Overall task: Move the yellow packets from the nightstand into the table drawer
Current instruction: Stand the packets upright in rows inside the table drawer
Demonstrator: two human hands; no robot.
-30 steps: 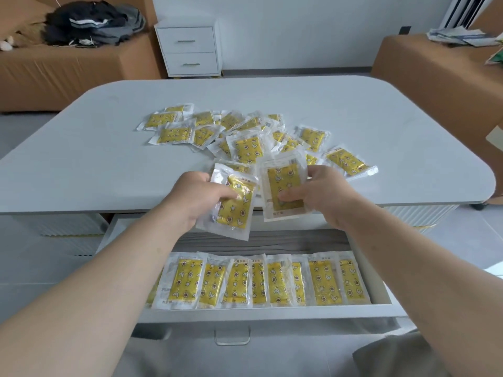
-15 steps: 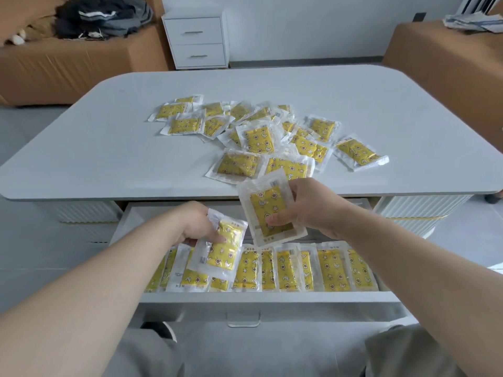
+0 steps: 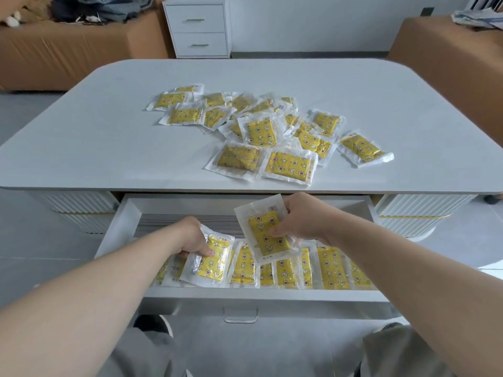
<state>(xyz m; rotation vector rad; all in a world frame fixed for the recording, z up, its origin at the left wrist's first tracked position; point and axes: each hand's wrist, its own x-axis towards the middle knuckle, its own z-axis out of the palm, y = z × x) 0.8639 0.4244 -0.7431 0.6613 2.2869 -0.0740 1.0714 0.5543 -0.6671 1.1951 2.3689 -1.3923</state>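
Both hands have been brought lower since half a second ago. The left hand (image 3: 190, 236) has been carried down from above the row, and its clear plastic packet with a yellow patterned insert (image 3: 211, 261) is now pressed against the left end of the row of packets (image 3: 332, 269) standing in the open white table drawer (image 3: 119, 227). That packet is pinched between thumb and fingers. The right hand (image 3: 302, 223) has been lowered only a little; a second clear packet with yellow insert (image 3: 265, 232) is pinched at its lower right edge and held tilted above the middle of the row, not yet set down.

Trouble is most likely at the row itself. The standing packets lean on one another, so a push from the left packet could probably topple or fan them. The right packet is gripped by one edge only, and the slick film could slip, dropping it flat across the row.

Farther out, a loose pile of yellow packets (image 3: 255, 129) lies on the grey tabletop (image 3: 81, 148), untouched and as it was earlier, so much of the task remains.
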